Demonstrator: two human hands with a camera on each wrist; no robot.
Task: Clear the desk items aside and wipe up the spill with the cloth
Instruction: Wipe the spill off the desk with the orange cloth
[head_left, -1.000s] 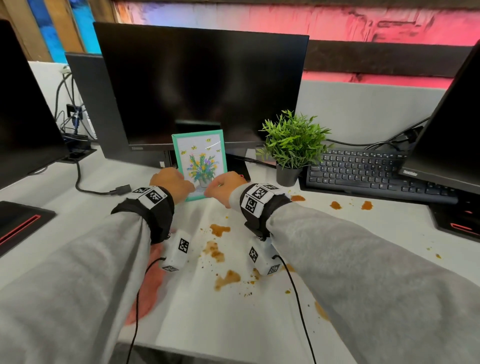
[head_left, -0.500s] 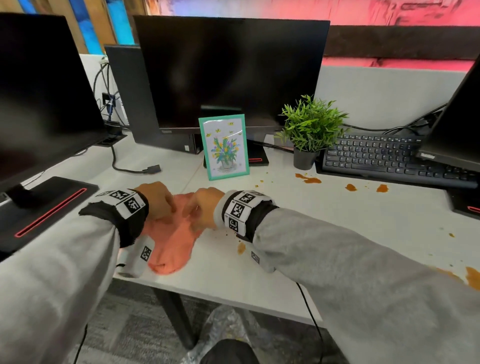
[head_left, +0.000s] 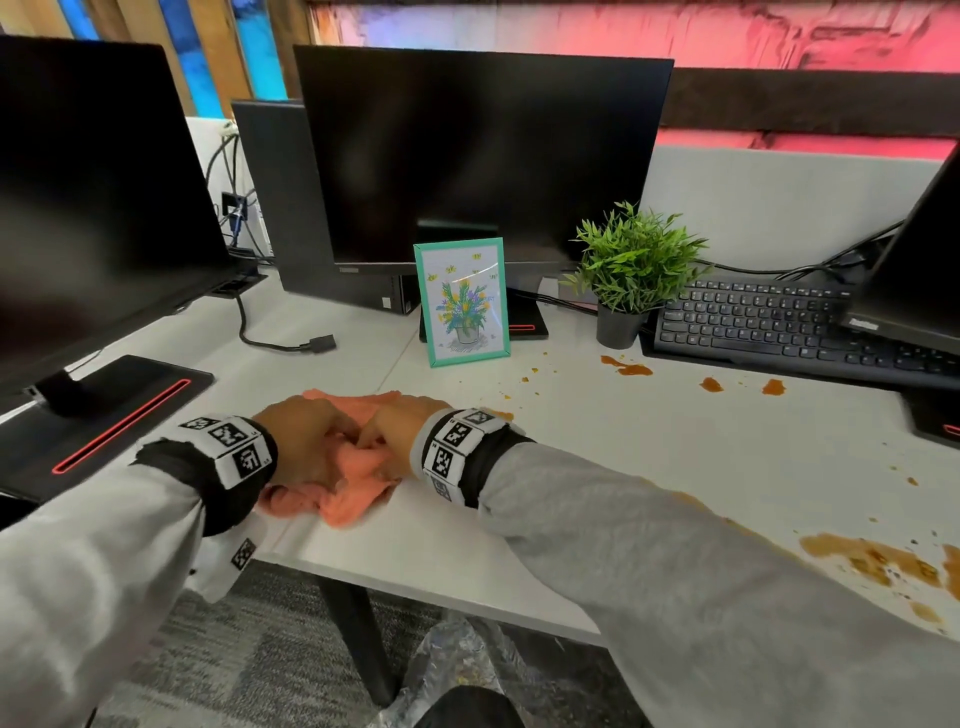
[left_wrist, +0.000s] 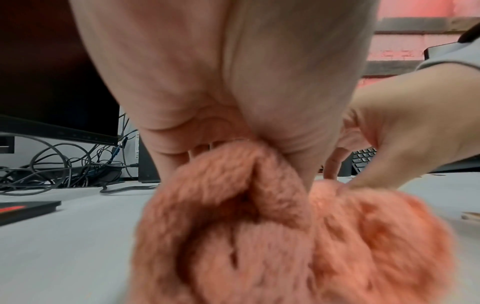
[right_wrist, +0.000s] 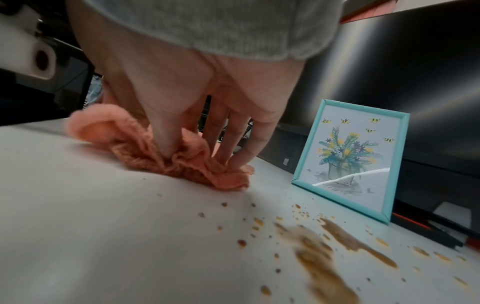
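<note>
A salmon-orange cloth (head_left: 353, 501) lies bunched on the white desk (head_left: 649, 467) near its front edge. My left hand (head_left: 306, 441) grips a fold of the cloth (left_wrist: 259, 236), fingers curled round it. Beside it, my right hand (head_left: 400, 431) pinches the cloth (right_wrist: 166, 162) between thumb and fingers (right_wrist: 233, 148). A brown spill (head_left: 872, 561) spreads at the front right, with smaller blotches (head_left: 631, 369) near the plant. In the right wrist view the spill (right_wrist: 324, 257) starts just right of the cloth.
A teal picture frame (head_left: 462, 301) stands before the middle monitor (head_left: 478, 156). A potted plant (head_left: 631, 270) and a black keyboard (head_left: 779, 327) sit at the back right. A monitor (head_left: 93, 197) and its base (head_left: 104, 415) stand left; a loose cable (head_left: 291, 340) lies behind the cloth.
Both hands left the picture frame, which now stands by the monitor, and came back to the cloth at the front left. They now gather it more tightly.
</note>
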